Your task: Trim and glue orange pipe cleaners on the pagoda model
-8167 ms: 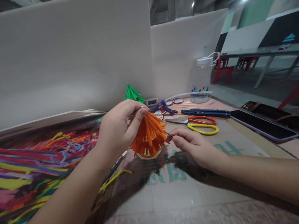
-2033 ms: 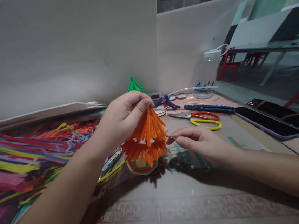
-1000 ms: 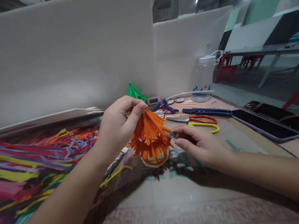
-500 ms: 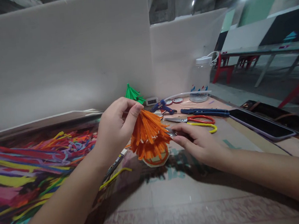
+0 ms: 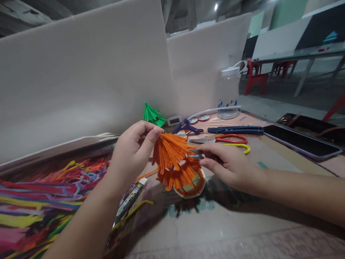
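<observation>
An orange pipe-cleaner tree (image 5: 173, 152) with two drooping tiers hangs tilted over the table, its round pale base (image 5: 193, 190) with an orange ring showing below. My left hand (image 5: 134, 149) pinches the tree's top between thumb and fingers. At the tree's right side, my right hand (image 5: 224, 163) is closed on a small metal tool (image 5: 197, 156), whose tip reaches the orange strands. Most of that tool is hidden by my fingers, so its kind is unclear.
Colourful pipe cleaners (image 5: 44, 194) cover the left side. Behind stand a green tree (image 5: 153, 116), a blue glue gun (image 5: 187, 126) and a water bottle (image 5: 228, 93). Scissors (image 5: 231, 139), a blue cutter (image 5: 236, 130) and a phone (image 5: 302, 141) lie right. A yellow stem (image 5: 134, 213) lies near the left forearm.
The orange tree has tilted, its base swinging right and showing more of its face. Both hands keep their holds. The view has shifted slightly.
</observation>
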Available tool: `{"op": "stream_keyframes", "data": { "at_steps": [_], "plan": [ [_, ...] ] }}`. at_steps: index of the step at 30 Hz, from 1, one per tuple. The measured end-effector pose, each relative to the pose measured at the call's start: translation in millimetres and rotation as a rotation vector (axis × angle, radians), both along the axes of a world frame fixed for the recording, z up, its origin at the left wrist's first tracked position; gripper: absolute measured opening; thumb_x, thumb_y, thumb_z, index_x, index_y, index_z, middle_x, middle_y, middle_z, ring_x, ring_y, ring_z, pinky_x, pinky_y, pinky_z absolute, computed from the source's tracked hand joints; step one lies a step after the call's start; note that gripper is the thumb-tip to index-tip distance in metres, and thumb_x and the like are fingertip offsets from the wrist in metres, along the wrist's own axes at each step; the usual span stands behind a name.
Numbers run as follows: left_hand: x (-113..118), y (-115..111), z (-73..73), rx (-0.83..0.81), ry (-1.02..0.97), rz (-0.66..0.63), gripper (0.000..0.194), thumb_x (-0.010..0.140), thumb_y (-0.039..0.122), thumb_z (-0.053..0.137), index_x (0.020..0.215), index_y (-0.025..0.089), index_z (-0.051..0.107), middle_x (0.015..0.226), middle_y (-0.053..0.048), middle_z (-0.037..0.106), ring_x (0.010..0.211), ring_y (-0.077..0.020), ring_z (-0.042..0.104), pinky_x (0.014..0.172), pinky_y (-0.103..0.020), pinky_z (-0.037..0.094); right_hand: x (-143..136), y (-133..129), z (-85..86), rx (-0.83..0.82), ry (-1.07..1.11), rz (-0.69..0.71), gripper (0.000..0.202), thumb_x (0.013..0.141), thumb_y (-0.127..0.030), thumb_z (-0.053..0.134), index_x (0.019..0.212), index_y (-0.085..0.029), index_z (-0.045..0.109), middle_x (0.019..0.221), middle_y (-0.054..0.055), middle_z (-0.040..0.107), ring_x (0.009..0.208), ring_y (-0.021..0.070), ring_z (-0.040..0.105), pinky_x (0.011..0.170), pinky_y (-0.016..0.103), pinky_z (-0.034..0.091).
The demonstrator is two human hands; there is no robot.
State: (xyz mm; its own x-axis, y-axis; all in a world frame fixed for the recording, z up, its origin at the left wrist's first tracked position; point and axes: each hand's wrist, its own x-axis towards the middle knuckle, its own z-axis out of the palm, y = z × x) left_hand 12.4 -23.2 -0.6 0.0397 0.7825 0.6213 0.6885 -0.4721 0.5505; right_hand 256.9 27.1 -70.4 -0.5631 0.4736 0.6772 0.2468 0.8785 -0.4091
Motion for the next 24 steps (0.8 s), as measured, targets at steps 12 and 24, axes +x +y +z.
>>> {"op": "stream_keyframes", "data": {
  "at_steps": [12, 24],
  "plan": [
    [2.4, 0.0, -0.9, 0.056, 0.019, -0.007, 0.032, 0.095, 0.047, 0.055, 0.089, 0.017, 0.066, 0.077, -0.002, 0.061, 0.062, -0.0107, 0.056, 0.05, -0.019, 0.045, -0.2, 4.6, -1.3, 0.014, -0.001, 0.011, 0.023, 0.097, -0.023, 0.054, 0.117, -0.018, 0.065, 0.097, 0.005, 0.073, 0.081, 0.016, 0.067, 0.07, 0.025, 0.049],
    [2.0, 0.5, -1.1, 0.061, 0.025, -0.016, 0.033, 0.095, 0.047, 0.055, 0.089, 0.017, 0.066, 0.075, -0.002, 0.061, 0.06, -0.0098, 0.055, 0.051, -0.019, 0.045, 0.7, 4.7, -1.8, 0.025, 0.015, 0.028, 0.022, 0.102, -0.026, 0.046, 0.1, -0.018, 0.066, 0.09, 0.005, 0.071, 0.079, 0.0161, 0.066, 0.07, 0.025, 0.048]
  ]
}}
